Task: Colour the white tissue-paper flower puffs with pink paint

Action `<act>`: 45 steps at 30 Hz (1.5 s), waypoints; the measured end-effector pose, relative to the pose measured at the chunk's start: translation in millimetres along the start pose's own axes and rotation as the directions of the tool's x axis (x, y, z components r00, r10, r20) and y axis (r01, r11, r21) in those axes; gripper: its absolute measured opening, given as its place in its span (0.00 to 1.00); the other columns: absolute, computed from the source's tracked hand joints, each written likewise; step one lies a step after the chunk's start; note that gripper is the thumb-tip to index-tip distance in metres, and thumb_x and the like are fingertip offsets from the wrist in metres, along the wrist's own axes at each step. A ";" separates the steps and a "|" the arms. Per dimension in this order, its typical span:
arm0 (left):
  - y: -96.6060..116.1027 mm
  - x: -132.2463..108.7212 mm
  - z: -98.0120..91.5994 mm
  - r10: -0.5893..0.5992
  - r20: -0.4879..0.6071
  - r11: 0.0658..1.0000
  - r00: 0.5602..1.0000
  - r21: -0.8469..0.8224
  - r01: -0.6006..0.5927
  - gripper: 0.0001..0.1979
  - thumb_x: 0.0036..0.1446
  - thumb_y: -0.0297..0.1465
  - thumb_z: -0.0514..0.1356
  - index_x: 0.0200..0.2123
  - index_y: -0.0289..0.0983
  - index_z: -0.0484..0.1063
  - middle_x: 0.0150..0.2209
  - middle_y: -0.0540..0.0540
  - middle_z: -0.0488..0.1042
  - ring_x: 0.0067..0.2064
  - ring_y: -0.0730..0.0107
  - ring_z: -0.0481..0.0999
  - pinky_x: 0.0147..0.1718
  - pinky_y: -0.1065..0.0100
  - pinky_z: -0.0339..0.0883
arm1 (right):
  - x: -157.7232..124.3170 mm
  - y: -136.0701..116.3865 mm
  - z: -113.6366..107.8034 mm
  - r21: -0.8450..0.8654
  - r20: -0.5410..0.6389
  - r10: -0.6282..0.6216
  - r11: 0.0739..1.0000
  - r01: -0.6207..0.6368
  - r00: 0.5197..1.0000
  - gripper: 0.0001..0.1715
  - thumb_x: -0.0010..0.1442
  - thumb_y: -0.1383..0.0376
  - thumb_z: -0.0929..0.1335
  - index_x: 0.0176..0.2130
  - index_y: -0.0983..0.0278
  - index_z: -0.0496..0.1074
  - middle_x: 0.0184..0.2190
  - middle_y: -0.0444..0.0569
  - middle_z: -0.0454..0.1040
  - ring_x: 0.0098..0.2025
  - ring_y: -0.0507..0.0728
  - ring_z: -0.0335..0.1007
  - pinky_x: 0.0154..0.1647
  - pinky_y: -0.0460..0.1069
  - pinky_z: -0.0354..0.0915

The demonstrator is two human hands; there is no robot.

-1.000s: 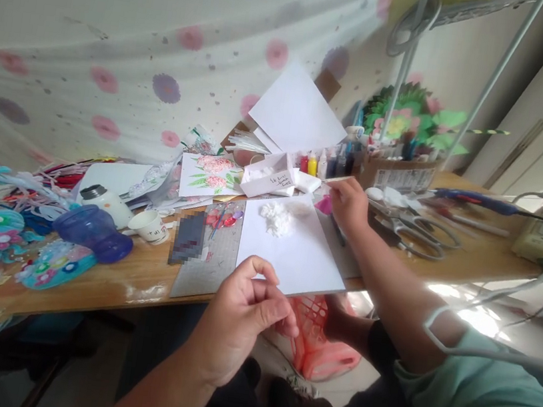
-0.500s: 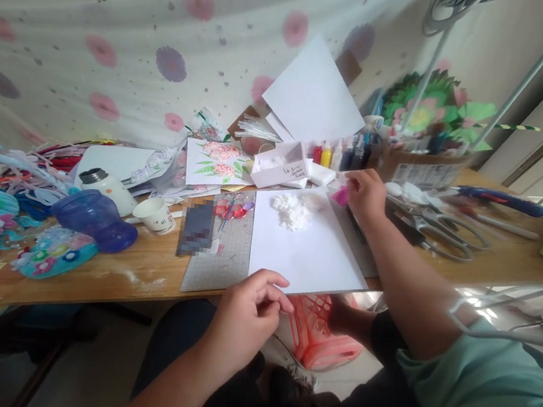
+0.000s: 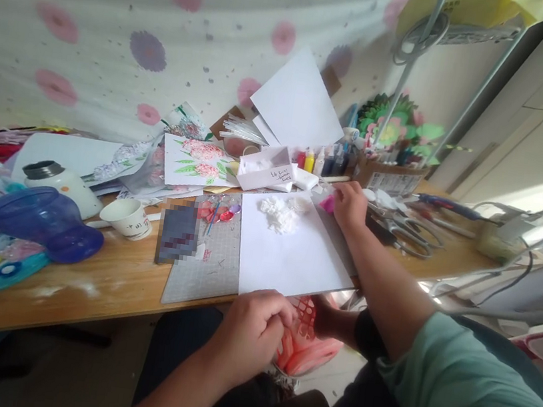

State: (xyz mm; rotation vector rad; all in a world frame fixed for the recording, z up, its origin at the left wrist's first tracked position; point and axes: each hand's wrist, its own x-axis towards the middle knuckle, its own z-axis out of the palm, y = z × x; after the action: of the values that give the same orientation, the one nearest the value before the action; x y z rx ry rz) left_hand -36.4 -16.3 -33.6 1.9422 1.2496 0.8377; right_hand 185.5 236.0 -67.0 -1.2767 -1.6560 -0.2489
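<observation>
My left hand (image 3: 253, 332) hovers at the near edge of a white sheet (image 3: 298, 264), over my lap. Its fingers curl inward, and whatever they may hold is hidden. A heap of small white petal-like pieces (image 3: 283, 213) lies on the upper part of the sheet. Past the sheet's right edge, my right hand (image 3: 350, 208) rests low over the grey cutting mat (image 3: 208, 272), fingers bent down and closed. Just left of those fingertips is a bright pink piece (image 3: 327, 202); I cannot tell whether they grip it.
Scissors (image 3: 411, 236) and a glue gun (image 3: 446, 205) lie right of my right hand. Left stand a paper cup (image 3: 128, 218), a blue-purple vase on its side (image 3: 46, 222) and a blurred dark rectangle (image 3: 178, 232). A small white box (image 3: 266, 170) and paint bottles (image 3: 310, 162) sit behind.
The camera view has swung to the right, so most things sit further left. My left hand's fingers have curled in more. My right hand stays beside the pink piece.
</observation>
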 end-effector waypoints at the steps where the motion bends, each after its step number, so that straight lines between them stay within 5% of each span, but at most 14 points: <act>1: 2.2 -0.9 -3.4 -0.007 0.043 0.999 0.999 -0.051 0.009 0.11 0.54 0.21 0.52 0.30 0.38 0.73 0.38 0.49 0.76 0.42 0.69 0.74 0.43 0.69 0.65 | 1.3 -0.5 1.9 -0.010 -0.003 0.003 1.000 -0.003 1.000 0.15 0.55 0.70 0.61 0.35 0.64 0.75 0.36 0.53 0.71 0.36 0.59 0.68 0.38 0.53 0.65; 6: 4.8 0.7 -10.6 -0.139 0.186 0.884 0.973 -0.419 0.206 0.14 0.62 0.36 0.52 0.43 0.37 0.74 0.44 0.43 0.76 0.47 0.62 0.74 0.49 0.63 0.64 | 7.0 -0.3 8.5 -0.021 0.012 -0.006 1.000 0.006 1.000 0.14 0.55 0.69 0.61 0.36 0.64 0.75 0.35 0.53 0.71 0.35 0.58 0.68 0.36 0.52 0.65; 10: -0.3 5.2 -2.6 -0.207 0.211 0.729 0.955 -0.618 0.294 0.13 0.62 0.33 0.52 0.42 0.32 0.72 0.38 0.41 0.78 0.41 0.63 0.77 0.44 0.64 0.67 | 8.9 2.6 8.1 -0.007 0.008 0.007 1.000 -0.007 1.000 0.14 0.55 0.70 0.61 0.36 0.64 0.75 0.36 0.52 0.71 0.37 0.58 0.68 0.37 0.52 0.65; 15: 1.1 8.0 4.2 -0.241 0.226 0.668 0.944 -0.666 0.330 0.09 0.60 0.26 0.52 0.43 0.34 0.68 0.40 0.41 0.77 0.40 0.65 0.77 0.44 0.64 0.66 | 9.9 5.3 6.4 0.007 0.001 0.030 1.000 -0.030 1.000 0.14 0.54 0.71 0.61 0.35 0.64 0.75 0.36 0.53 0.71 0.36 0.58 0.68 0.37 0.52 0.65; 21: 5.8 7.5 5.3 -0.218 0.136 0.829 0.966 -0.497 0.257 0.09 0.54 0.23 0.55 0.28 0.35 0.75 0.52 0.43 0.70 0.52 0.62 0.70 0.51 0.64 0.59 | 7.7 4.3 5.3 0.029 0.007 0.015 0.999 -0.016 1.000 0.14 0.54 0.71 0.61 0.35 0.64 0.75 0.35 0.52 0.71 0.36 0.58 0.67 0.37 0.51 0.65; 24: 8.2 5.1 5.6 -0.208 0.105 0.863 0.973 -0.449 0.233 0.09 0.51 0.22 0.56 0.26 0.36 0.76 0.44 0.44 0.75 0.48 0.63 0.72 0.48 0.66 0.61 | 5.5 6.1 3.1 0.034 -0.010 0.025 0.999 -0.024 1.000 0.14 0.54 0.71 0.61 0.35 0.64 0.75 0.35 0.52 0.71 0.36 0.58 0.67 0.37 0.51 0.65; 28: 11.3 1.3 3.0 -0.292 0.169 0.807 0.941 -0.485 0.337 0.08 0.53 0.25 0.55 0.33 0.35 0.74 0.30 0.46 0.78 0.36 0.66 0.75 0.40 0.67 0.63 | 5.7 8.9 -3.6 0.031 -0.056 0.051 0.998 -0.050 0.997 0.13 0.55 0.70 0.61 0.34 0.64 0.75 0.35 0.52 0.71 0.35 0.58 0.68 0.37 0.52 0.65; 34: 8.9 -6.5 -8.3 -0.294 0.202 0.840 0.934 -0.412 0.353 0.20 0.53 0.24 0.53 0.51 0.40 0.63 0.33 0.49 0.79 0.34 0.70 0.72 0.35 0.70 0.59 | 16.1 -9.5 -19.5 0.019 -0.047 -0.002 1.000 0.003 0.999 0.13 0.56 0.69 0.61 0.35 0.63 0.75 0.35 0.51 0.71 0.36 0.58 0.68 0.36 0.52 0.65; 37: 2.6 -11.4 -10.1 -0.298 0.216 0.856 0.930 -0.370 0.361 0.24 0.51 0.22 0.51 0.52 0.41 0.60 0.34 0.50 0.79 0.25 0.75 0.67 0.25 0.73 0.55 | 21.7 -25.7 -32.0 0.011 -0.002 -0.085 0.996 0.085 0.996 0.13 0.56 0.69 0.62 0.35 0.62 0.75 0.35 0.51 0.72 0.36 0.57 0.69 0.36 0.51 0.66; 42: -13.0 -18.4 -13.0 -0.182 0.079 0.976 0.980 -0.109 0.190 0.20 0.49 0.27 0.59 0.48 0.41 0.65 0.25 0.53 0.73 0.27 0.71 0.69 0.31 0.71 0.60 | 28.5 -49.5 -70.5 -0.019 0.040 -0.196 0.980 0.197 0.980 0.12 0.57 0.70 0.63 0.36 0.63 0.75 0.36 0.52 0.72 0.38 0.58 0.69 0.38 0.51 0.66; 45: -18.4 -19.9 -21.5 -0.082 0.014 0.990 0.997 0.116 0.080 0.17 0.47 0.28 0.63 0.43 0.42 0.68 0.29 0.51 0.71 0.34 0.65 0.70 0.37 0.67 0.60 | 35.1 -62.6 -96.9 -0.026 0.073 -0.252 0.967 0.254 0.965 0.12 0.58 0.69 0.62 0.36 0.65 0.75 0.36 0.53 0.73 0.38 0.58 0.69 0.38 0.52 0.66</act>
State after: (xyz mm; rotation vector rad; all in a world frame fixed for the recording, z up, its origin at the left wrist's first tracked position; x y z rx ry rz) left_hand -69.4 -24.8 -39.5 1.9704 1.3836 0.7190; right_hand 190.7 167.1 31.8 -1.1079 -1.8829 -0.3929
